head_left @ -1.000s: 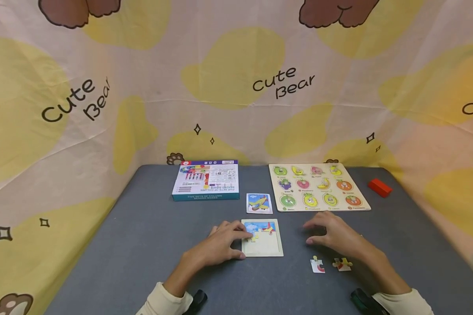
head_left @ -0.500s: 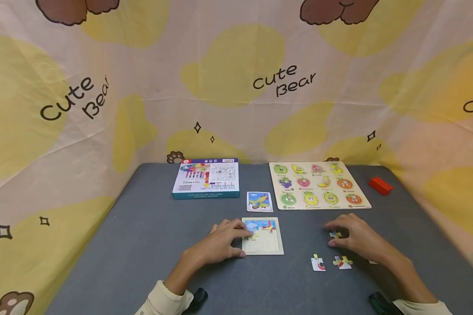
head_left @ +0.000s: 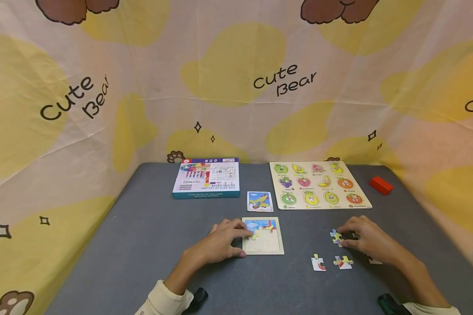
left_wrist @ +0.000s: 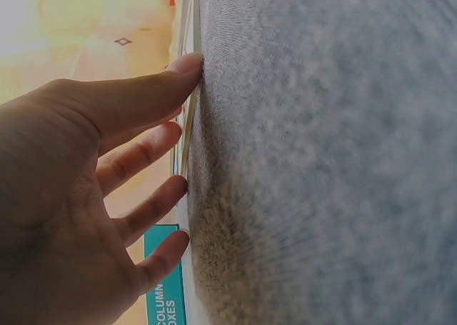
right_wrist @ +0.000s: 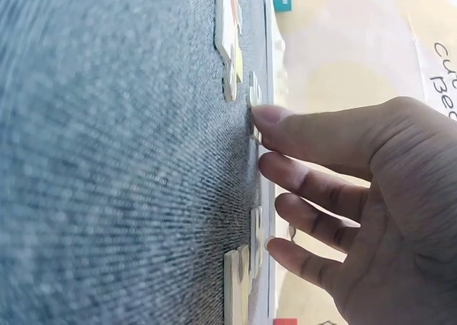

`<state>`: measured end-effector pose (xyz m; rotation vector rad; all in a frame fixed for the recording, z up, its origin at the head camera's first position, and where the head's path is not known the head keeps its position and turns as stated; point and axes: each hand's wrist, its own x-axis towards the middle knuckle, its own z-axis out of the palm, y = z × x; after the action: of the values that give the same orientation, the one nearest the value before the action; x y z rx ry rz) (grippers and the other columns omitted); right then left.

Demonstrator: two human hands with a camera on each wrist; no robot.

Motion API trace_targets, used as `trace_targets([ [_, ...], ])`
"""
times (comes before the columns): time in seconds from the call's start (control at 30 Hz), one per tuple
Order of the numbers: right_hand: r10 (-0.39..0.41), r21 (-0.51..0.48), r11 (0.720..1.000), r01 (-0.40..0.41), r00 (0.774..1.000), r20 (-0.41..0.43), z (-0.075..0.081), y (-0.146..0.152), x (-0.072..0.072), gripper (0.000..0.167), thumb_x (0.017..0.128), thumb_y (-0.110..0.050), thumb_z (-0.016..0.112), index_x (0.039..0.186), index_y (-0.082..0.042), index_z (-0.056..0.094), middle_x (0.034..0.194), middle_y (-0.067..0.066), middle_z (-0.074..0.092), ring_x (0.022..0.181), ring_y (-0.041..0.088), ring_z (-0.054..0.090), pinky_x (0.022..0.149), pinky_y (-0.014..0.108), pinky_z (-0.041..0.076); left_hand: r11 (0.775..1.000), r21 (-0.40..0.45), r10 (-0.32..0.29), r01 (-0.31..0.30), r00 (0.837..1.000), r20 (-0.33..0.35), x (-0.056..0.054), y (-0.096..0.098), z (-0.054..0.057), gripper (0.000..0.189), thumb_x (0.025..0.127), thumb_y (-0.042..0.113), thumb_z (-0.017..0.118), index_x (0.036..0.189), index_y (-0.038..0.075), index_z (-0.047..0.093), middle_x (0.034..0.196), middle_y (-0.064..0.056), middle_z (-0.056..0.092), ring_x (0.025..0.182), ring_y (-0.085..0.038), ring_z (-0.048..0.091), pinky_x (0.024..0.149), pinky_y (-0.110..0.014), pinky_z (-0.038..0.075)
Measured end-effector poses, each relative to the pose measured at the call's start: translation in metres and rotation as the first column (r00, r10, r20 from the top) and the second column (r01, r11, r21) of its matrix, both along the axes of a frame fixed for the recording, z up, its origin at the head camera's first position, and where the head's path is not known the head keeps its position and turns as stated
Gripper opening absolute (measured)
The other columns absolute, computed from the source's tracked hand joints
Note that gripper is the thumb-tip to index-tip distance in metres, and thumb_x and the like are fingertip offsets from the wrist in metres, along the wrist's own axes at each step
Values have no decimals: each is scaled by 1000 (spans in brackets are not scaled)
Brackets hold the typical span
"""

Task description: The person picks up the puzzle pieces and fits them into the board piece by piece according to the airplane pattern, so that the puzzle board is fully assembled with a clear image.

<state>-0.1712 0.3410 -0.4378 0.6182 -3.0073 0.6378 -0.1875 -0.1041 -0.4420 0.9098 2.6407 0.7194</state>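
Observation:
A square puzzle tray lies mid-table, with several joined pieces of an airplane picture along its top and left. My left hand rests at its left side. The thumb touches the near left corner, and the index finger reaches over the pieces. In the left wrist view the left hand's fingers are spread and fairly straight along the tray's edge. My right hand pinches a blue and yellow puzzle piece by its right side, the thumb on its edge. Two loose pieces, one white and red, one yellow and red, lie nearer me.
Another piece shows partly under the right wrist. Behind the tray lies an airplane picture card. Farther back are a teal-sided box, a fruit board and a red block. A printed cloth hangs behind the table.
My right hand has moved right from beside the tray to the blue and yellow piece, and its fingers have come together on it. The left hand stays at the tray.

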Motion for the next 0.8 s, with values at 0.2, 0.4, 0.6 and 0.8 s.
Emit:
trace_targets([
  [0.2,-6,-4,1000,6,1000,-1,-2,1,-1,21,85,-24,89,103,-18,83,97,-13,67,93,11,52,79,34,43,1000,-5,-1,1,1000,-6,0,0,0,54,93,32,84,145,24,68,140,2,58,129,-23,47,99,-49,35],
  [0.4,6,-18,1000,-6,1000,-30,-3,4,-2,19,83,-27,91,97,-19,82,93,-14,67,90,11,52,77,34,42,1000,1,-5,5,1000,-13,0,0,-1,54,93,31,84,145,23,68,139,2,58,129,-23,47,99,-49,35],
  [0.6,4,-45,999,-6,999,-51,-5,5,0,16,82,-29,91,92,-23,81,89,-17,67,86,6,52,74,30,43,1000,-1,-4,4,1000,-18,0,0,-2,54,93,31,84,144,23,68,139,2,58,129,-23,47,99,-49,35],
  [0.8,3,-50,999,-6,998,-57,-5,5,-1,17,82,-30,92,90,-22,80,87,-17,66,83,5,51,71,29,43,1000,0,2,-2,1000,-14,0,0,-1,54,93,31,84,145,23,68,139,3,58,128,-23,47,99,-48,35],
])
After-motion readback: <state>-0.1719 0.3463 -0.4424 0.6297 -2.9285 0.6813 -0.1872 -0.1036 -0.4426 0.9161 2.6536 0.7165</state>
